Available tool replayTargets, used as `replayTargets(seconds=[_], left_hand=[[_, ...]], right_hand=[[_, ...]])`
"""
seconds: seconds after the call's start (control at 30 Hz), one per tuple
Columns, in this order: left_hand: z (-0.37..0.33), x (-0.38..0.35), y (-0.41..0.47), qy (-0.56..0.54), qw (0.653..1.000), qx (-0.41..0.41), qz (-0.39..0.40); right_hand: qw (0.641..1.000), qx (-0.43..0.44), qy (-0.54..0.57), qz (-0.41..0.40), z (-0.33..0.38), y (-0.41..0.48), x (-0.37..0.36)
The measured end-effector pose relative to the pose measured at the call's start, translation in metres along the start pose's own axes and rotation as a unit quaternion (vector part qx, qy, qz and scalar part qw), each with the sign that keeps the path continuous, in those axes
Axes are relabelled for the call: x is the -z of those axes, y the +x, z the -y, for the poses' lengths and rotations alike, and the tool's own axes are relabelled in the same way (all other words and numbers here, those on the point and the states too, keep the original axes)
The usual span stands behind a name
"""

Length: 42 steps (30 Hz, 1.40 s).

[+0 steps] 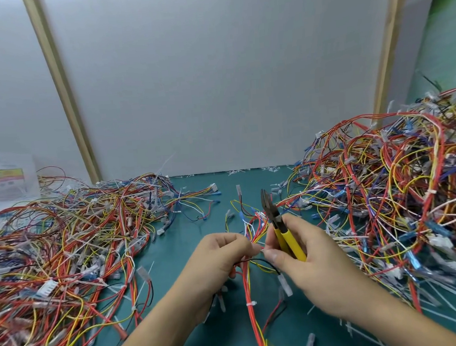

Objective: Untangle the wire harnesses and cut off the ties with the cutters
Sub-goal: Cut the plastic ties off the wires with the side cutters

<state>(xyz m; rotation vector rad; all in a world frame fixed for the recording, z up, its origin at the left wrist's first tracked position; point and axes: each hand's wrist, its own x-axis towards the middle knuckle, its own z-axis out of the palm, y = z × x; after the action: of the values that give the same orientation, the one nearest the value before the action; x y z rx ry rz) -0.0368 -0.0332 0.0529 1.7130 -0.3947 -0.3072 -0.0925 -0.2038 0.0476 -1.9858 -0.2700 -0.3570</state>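
Far to the left of the cutters, a clear plastic bag with a coloured label (1,176) sits against the wall. Nearer the cutters on that side, a big heap of red, yellow and orange wire harnesses (62,248) sprawls across the green mat (196,203). Just left of the cutters, the left hand (223,258) has its fingers curled in, pinching the wires of one harness (252,289). That harness hangs straight below the cutters, with a white cable tie (251,304) wrapped round its red strands. Now the yellow-handled cutters (280,229) themselves: upright, black nose pointing up and away, whether the blades are parted I cannot tell. The right hand (309,259) is wrapped round those yellow handles, its thumb tip almost meeting the left hand's fingertips over the wires. Behind the cutters, snipped white ties (248,171) litter the back edge of the mat. To the right of the cutters rises a taller tangle of harnesses (401,185).
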Motion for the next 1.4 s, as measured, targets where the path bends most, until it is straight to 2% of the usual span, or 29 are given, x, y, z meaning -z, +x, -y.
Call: replayTargets(seconds=[0.13, 0.3, 0.47, 0.7, 0.87, 1.07, 1.2, 1.3, 1.4], left_hand=[[0.001, -0.002, 0.001, 0.005, 1.0, 0.001, -0.009], [0.001, 0.004, 0.003, -0.026, 0.998, -0.039, 0.05], [0.002, 0.007, 0.003, -0.038, 0.994, -0.019, 0.1], [0.003, 0.009, 0.004, -0.078, 0.99, -0.017, 0.113], [0.002, 0.006, 0.004, -0.084, 0.994, -0.041, 0.061], [0.001, 0.006, 0.006, -0.093, 0.99, -0.085, -0.059], [0.001, 0.008, 0.008, -0.121, 0.98, -0.101, -0.118], [0.001, 0.007, 0.007, -0.15, 0.978, -0.09, -0.111], [0.0, 0.008, 0.007, -0.198, 0.974, -0.065, -0.093]], right_hand=[[1.0, -0.002, -0.001, 0.001, 0.001, 0.001, 0.0], [0.999, -0.005, -0.004, -0.041, 0.002, 0.002, 0.004], [0.997, 0.003, 0.0, -0.079, 0.001, 0.004, 0.007], [0.996, 0.006, -0.009, -0.09, 0.002, 0.003, 0.009], [0.995, 0.016, -0.022, -0.096, 0.004, 0.002, 0.007], [0.98, 0.071, 0.003, -0.185, 0.013, 0.0, 0.008], [0.985, 0.077, 0.046, -0.15, 0.019, -0.003, 0.005], [0.996, -0.005, 0.066, -0.065, 0.015, -0.001, 0.002], [0.992, -0.099, 0.073, -0.003, 0.011, 0.0, -0.004]])
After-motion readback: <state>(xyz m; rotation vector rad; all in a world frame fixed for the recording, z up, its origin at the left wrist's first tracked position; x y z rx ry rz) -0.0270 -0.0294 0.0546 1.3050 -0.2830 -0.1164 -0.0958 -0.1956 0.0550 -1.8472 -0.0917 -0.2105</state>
